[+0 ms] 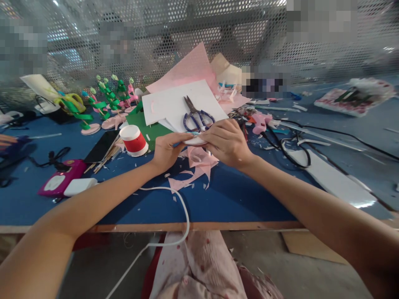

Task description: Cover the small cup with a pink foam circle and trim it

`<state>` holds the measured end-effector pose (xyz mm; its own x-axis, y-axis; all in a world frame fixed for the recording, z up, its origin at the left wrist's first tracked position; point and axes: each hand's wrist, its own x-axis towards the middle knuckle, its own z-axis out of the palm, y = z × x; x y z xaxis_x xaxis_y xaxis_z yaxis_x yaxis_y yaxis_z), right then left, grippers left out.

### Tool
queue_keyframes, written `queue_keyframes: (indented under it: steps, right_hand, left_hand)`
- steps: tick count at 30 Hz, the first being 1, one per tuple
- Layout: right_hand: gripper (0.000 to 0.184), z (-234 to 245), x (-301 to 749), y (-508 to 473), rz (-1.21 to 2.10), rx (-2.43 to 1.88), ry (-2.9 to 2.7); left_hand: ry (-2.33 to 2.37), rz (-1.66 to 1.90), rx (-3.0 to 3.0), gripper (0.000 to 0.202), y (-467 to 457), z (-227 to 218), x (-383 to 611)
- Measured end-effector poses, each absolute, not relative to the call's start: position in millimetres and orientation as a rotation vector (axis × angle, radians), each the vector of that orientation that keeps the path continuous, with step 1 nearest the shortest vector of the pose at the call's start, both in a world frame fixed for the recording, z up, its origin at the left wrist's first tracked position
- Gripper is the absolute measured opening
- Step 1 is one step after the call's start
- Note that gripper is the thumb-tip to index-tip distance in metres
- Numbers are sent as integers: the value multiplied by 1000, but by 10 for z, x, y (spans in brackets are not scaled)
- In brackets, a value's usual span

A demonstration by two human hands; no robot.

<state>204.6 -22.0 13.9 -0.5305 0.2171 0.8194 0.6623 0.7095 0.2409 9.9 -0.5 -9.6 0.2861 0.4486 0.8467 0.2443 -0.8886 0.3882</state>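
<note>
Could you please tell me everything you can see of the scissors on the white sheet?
The scissors have grey metal blades and two purple loop handles, apparently plastic. They are shut, lying flat on the white sheet, blades pointing away from the person. Only the sheet clearly touches them; the right hand, pinching a pale disc with the left hand, lies just beside the handles.
</note>
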Motion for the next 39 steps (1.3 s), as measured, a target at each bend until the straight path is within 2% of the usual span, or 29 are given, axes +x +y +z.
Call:
queue_keyframes:
  steps: [11, 22, 29, 32, 39]
  right_hand:
    - [15, 148, 2041, -207, -554, -756, -2099]
    - [26, 121, 2014, -189, -482, -700, -2200]
    - [43, 126, 1922, -231, 91, -827, -1933]
    - [51, 127, 1933, -199, 343, -899, -1863]
    - [57, 124, 1997, -116, 444, -947, -1917]
  left_hand:
    - [812, 1603, 2428, 16, -69, -83, 94]
    - [858, 1355, 2619, 20, -92, -66, 80]
    - [807, 1441, 2308, 37, -104, -72, 94]
    - [749, 1449, 2178, 37, -92, -76, 97]
    - [795, 1480, 2090, 27, -69, -73, 97]
